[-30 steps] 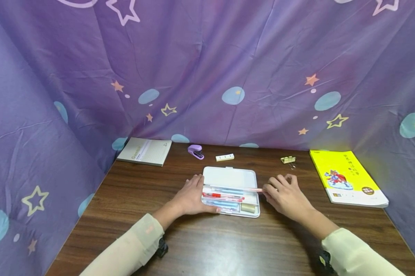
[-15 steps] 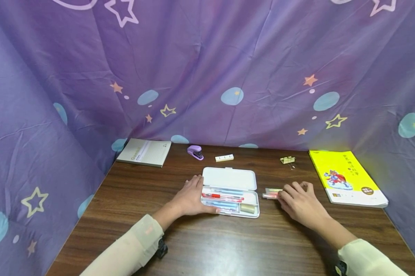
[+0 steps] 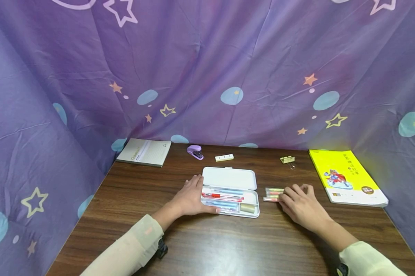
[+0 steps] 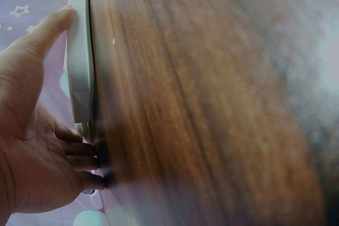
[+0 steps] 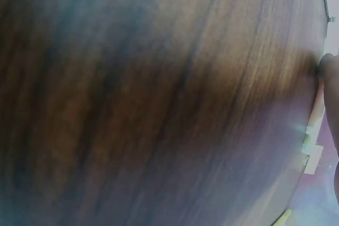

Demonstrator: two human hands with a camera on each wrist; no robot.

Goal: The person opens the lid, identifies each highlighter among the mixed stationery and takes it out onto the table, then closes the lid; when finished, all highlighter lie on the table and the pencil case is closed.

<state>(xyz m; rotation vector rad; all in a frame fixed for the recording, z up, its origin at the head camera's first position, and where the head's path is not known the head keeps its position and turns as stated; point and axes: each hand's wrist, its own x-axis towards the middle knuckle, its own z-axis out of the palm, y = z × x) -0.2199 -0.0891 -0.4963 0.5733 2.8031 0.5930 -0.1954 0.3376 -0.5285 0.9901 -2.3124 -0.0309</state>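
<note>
An open white pencil case [image 3: 229,178] lies mid-table, its lid folded back. Inside are a red pen [image 3: 216,196], several clear and blue pens [image 3: 224,205] and a tan block [image 3: 247,208]. My left hand [image 3: 190,197] holds the case's left end, thumb on its near edge; in the left wrist view the thumb presses the case's side [image 4: 81,46]. To the right of the case, several pale pens with yellow and pink parts [image 3: 274,190] lie side by side. My right hand [image 3: 302,205] pinches the nearest pale pink pen [image 3: 271,199] at its right end. The fingertips are partly hidden.
At the back are a grey notebook [image 3: 145,152], a purple stapler [image 3: 195,151], a small white block with dark marks [image 3: 224,157] and a gold binder clip [image 3: 287,160]. A yellow book [image 3: 347,177] lies at the right. A purple curtain [image 3: 207,76] rises behind the table.
My right hand has drawn a pink pen out of the case, carried it right, and laid it beside the other pale pens, shifting it slightly nearer. My left hand has stayed on the case.
</note>
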